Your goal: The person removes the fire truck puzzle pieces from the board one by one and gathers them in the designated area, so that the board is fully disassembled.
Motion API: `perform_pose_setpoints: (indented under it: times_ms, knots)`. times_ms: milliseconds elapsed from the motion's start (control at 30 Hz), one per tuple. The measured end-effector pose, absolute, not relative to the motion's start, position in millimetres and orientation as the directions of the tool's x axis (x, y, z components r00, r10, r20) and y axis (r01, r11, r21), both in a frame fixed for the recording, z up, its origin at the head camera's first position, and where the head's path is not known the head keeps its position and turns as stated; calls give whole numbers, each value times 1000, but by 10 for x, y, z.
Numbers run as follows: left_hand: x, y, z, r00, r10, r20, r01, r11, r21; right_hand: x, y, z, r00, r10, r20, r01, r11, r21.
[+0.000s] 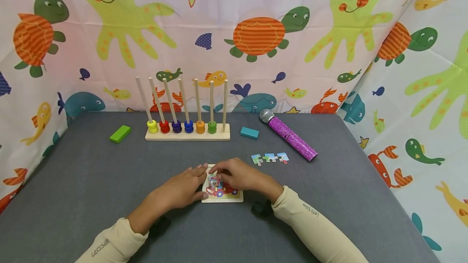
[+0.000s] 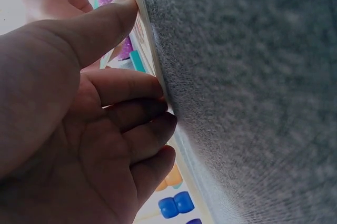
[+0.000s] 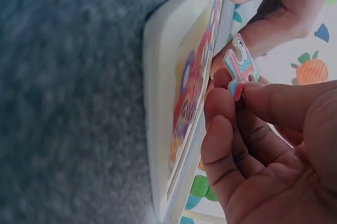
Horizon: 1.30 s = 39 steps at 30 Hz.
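A small wooden puzzle board (image 1: 223, 200) with a red vehicle picture lies flat on the grey table. My left hand (image 1: 180, 188) rests along the board's left side, thumb at the near corner and fingers at the far one. In the left wrist view its thumb (image 2: 118, 16) presses on the board's edge and the fingers are lightly bent. My right hand (image 1: 241, 173) is over the board from the right. Between its thumb and fingertips it pinches a red and light-blue puzzle piece (image 3: 240, 68), tilted above the board's surface.
Three loose puzzle pieces (image 1: 270, 157) lie in a row behind my right hand. Farther back stand a peg rack (image 1: 188, 136) with coloured beads, a teal block (image 1: 249, 133) and a purple glitter microphone (image 1: 292, 138). A green block (image 1: 120, 134) lies at left. A patterned curtain (image 1: 204, 11) hangs behind.
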State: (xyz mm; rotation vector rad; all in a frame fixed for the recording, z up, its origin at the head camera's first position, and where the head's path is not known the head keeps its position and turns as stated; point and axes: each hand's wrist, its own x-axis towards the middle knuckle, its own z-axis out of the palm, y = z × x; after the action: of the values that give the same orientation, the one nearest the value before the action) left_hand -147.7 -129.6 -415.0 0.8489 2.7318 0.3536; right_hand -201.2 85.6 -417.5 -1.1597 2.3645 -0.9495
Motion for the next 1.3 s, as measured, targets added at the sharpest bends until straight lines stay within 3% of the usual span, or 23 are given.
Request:
perform_pose_setpoints:
  times_ms: [533,800,1133,1300]
  knots:
    - [-1518,-1269,-4161,-780,603,-168,536,782,319,-2067,1175,-4108,-674,-738,-19,-489,466,-738]
    - [-1607,-1300,-4114,-773,604,-194,515,775,366,-2141,1445,-4098,-697,-715,54,-529,462,-712]
    - [-1673,-1239,-4107,-741,641,-203,515,735,440,-2172,1705,-4091,-697,-711,92,-579,483,-657]
    - [-1727,-1226,-4117,-690,695,-202,539,680,497,-2186,1837,-4116,-701,-706,103,-590,493,-639]
